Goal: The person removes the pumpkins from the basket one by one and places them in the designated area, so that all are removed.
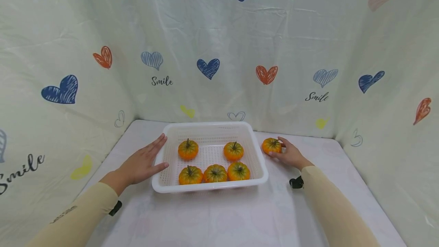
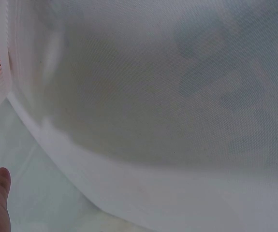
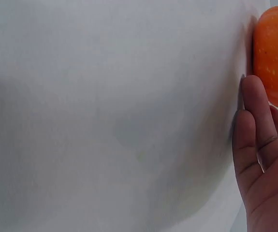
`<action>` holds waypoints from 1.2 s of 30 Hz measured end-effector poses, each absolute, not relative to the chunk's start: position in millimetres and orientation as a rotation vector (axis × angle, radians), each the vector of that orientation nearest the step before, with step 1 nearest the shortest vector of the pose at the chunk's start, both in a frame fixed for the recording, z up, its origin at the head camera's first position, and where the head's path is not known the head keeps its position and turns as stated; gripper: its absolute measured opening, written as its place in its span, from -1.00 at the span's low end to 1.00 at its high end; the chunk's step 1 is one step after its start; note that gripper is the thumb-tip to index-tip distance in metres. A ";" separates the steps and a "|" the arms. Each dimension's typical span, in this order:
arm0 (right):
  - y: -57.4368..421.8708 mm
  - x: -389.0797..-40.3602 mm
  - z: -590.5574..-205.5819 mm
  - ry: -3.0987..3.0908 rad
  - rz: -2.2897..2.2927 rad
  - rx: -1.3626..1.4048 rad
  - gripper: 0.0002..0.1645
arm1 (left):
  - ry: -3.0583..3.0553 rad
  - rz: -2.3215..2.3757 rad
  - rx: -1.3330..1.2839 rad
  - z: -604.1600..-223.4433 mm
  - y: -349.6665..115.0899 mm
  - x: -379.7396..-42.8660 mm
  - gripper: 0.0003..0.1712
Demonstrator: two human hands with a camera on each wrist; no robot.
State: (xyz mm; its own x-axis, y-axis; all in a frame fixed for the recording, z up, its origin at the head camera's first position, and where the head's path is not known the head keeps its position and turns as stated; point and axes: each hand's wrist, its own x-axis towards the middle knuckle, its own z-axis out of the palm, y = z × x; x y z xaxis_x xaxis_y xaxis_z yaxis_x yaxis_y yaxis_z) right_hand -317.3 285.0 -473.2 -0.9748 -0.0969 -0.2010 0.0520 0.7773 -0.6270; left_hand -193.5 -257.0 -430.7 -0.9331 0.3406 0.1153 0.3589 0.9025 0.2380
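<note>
While spread wide beside the white basket (image 1: 212,186), left hand (image 1: 145,163): open, thumb well away from the straight fingers; tips at the left rim, apparently touching, gripping nothing.
Right hand (image 1: 289,155): gripping one orange-and-green pumpkin (image 1: 271,146), thumb on the near side, forefinger round the far side.
Held pumpkin: just right of the basket, apart from its right rim, over the white-covered counter (image 1: 219,220); resting or slightly raised, cannot tell.
Basket load: five more pumpkins (image 1: 215,174); two set apart toward the far side, three in a row along the near wall.
Left wrist view: hand cropped to a few fingers at lower left; slotted basket wall at upper left, orange showing through; contact with rim out of frame.
Right wrist view: pumpkin cut by the right edge; extended fingers just beside it, grip only partly visible.
Left arm: slanting in from lower left, back of hand up.
Right arm: slanting in from lower right, hand turned toward the basket.
Cuffs: cream sleeves (image 1: 337,205); dark object under each wrist, details unclear.
</note>
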 end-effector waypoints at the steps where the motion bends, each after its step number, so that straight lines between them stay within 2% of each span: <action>1: 286.7 -317.3 -471.7 2.751 -0.978 -0.042 0.28 | -2.993 -0.398 -0.551 -430.6 -256.7 -193.6 0.06; 8: 302.2 -318.6 -450.5 2.761 -0.977 -0.068 0.26 | -2.983 -0.396 -0.555 -431.2 -257.5 -194.5 0.06; 18: 297.7 -327.4 -387.3 2.852 -0.936 -0.184 0.23 | -3.021 -0.381 -0.547 -432.3 -260.1 -196.7 0.10; 27: 255.2 -334.0 -330.6 2.906 -0.891 -0.335 0.16 | -3.007 -0.400 -0.562 -431.5 -259.9 -195.3 0.06; 36: 187.2 -333.3 -311.0 2.819 -0.953 -0.549 0.13 | -3.004 -0.408 -0.568 -431.2 -259.2 -194.5 0.05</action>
